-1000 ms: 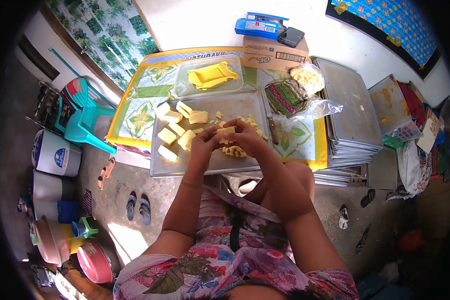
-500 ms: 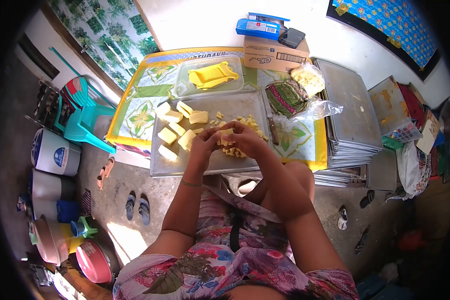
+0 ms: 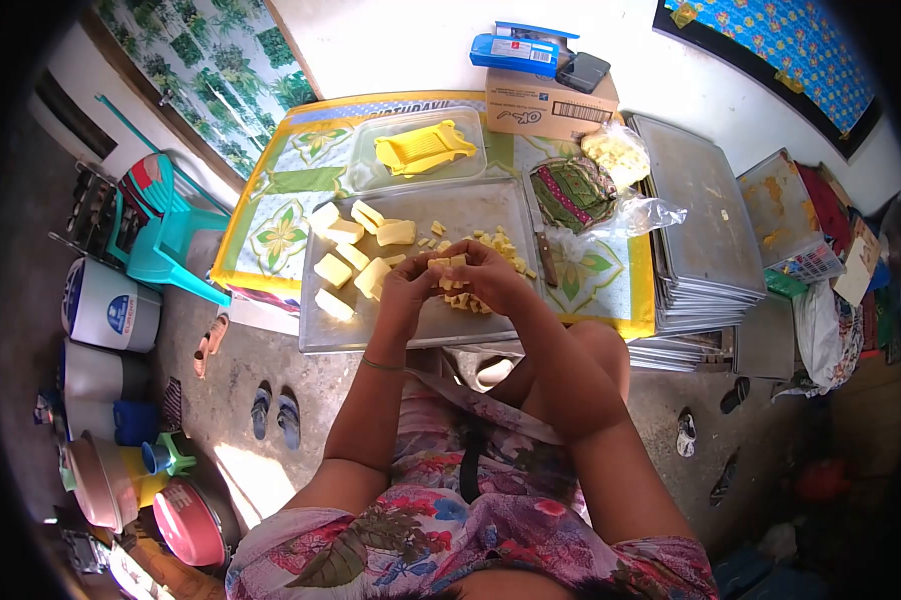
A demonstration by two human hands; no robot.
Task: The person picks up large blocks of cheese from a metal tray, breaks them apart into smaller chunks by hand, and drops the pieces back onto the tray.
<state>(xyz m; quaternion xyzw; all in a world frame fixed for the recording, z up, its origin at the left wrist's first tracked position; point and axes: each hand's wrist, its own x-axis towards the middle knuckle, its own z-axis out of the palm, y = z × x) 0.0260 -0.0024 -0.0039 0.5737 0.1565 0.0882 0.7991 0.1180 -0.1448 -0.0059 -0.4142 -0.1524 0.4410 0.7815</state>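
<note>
My left hand (image 3: 408,287) and my right hand (image 3: 488,277) come together over the metal tray (image 3: 470,205). Between their bent fingers is a pale yellow piece (image 3: 450,264), cheese-like and scored into small cubes; both hands grip it, though the fingers cover part of it. Small yellow cubes (image 3: 498,243) are scattered under and beyond my right hand. Larger yellow blocks (image 3: 397,232) lie on the tray's left half. A knife (image 3: 544,255) with a brown handle rests along the tray's right edge, apart from my hands.
Behind the tray stands a clear plastic tub (image 3: 362,175) with a ridged yellow thing (image 3: 425,150) inside. A carton (image 3: 530,105), a folded patterned cloth (image 3: 574,195) and a plastic bag (image 3: 620,160) are to the right. Stacked metal trays (image 3: 705,220) adjoin the table.
My fingers have shifted slightly around the yellow piece, and more of its cubed top shows. The blocks, the knife and the tray stay where they were.
</note>
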